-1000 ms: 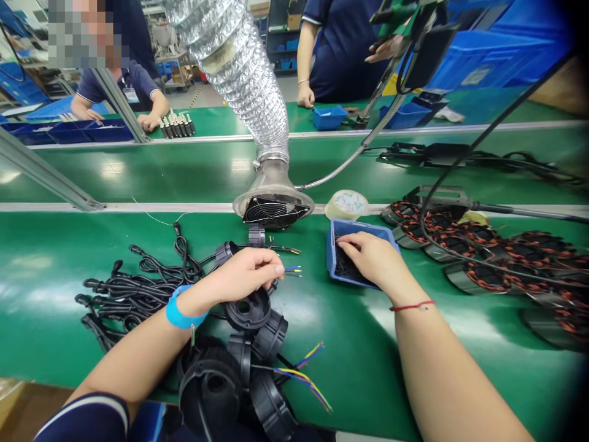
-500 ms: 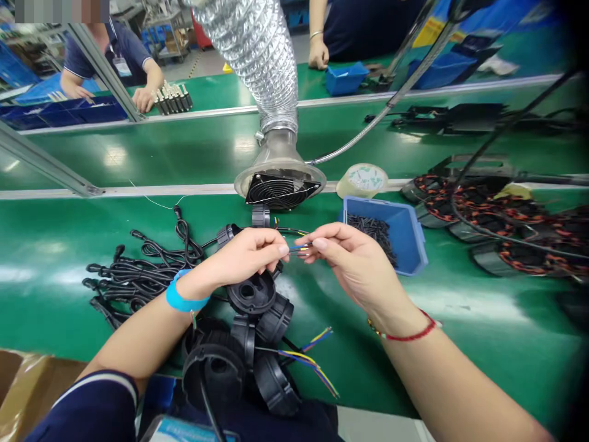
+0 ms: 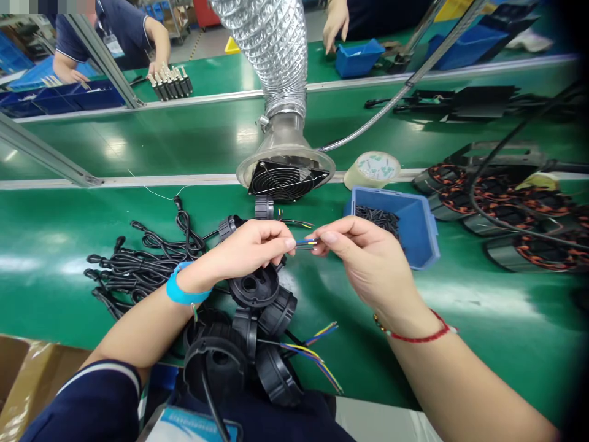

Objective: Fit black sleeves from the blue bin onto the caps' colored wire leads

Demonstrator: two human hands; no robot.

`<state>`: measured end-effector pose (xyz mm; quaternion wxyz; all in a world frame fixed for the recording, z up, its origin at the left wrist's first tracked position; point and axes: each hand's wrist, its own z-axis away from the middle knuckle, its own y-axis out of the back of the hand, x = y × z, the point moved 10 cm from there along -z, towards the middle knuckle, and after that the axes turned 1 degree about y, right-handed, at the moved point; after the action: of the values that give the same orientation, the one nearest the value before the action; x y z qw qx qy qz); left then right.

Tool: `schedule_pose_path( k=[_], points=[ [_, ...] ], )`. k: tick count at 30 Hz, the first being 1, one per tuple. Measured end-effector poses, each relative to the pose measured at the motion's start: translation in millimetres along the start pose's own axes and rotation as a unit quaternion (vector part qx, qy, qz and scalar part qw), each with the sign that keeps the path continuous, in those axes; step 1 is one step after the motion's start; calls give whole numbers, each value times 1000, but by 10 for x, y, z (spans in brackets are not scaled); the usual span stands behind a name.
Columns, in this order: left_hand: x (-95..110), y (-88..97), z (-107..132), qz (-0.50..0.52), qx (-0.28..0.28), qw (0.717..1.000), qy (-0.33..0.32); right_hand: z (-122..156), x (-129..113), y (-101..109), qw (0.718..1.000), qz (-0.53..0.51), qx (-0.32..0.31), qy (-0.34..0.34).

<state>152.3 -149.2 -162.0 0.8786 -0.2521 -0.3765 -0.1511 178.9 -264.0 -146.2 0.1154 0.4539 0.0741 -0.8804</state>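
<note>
Thin coloured wires [image 3: 304, 243], blue and yellow among them, run between my two hands in front of the round fan. My left hand [image 3: 255, 247] pinches them between thumb and fingers. On their other side, my right hand [image 3: 368, 255] is closed in a pinch at the wire ends; whether a small dark piece sits in its fingertips I cannot tell. Below my left hand lie black round plastic housings [image 3: 254, 285], some with cables and loose coloured wire ends [image 3: 317, 356]. Just beyond my right hand stands a blue bin [image 3: 421, 230] holding small black tube-like pieces [image 3: 377, 218].
Black coiled cables [image 3: 147, 264] lie at left. A fan [image 3: 288, 179] under a silver duct [image 3: 280, 55] hangs ahead. A tape roll [image 3: 372, 170] and motor-like copper-wound rings [image 3: 501, 215] are at right. Two people work across the bench, one hand [image 3: 335, 27] near a blue tray.
The view has shifted slightly, so the bench appears higher and the right-side things farther right. Both hands keep their pinch on the wires. Across the bench, a co-worker's hand has opened from a fist.
</note>
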Motion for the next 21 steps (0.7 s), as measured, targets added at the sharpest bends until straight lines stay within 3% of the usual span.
schedule_pose_path(
  k=[17,21],
  points=[
    [66,-9,13,-43,12,999,-32,75,-5,41,992,113,46,-9],
    [78,7,14,-53,19,998,-36,92,-73,-37,983,179,38,35]
  ],
)
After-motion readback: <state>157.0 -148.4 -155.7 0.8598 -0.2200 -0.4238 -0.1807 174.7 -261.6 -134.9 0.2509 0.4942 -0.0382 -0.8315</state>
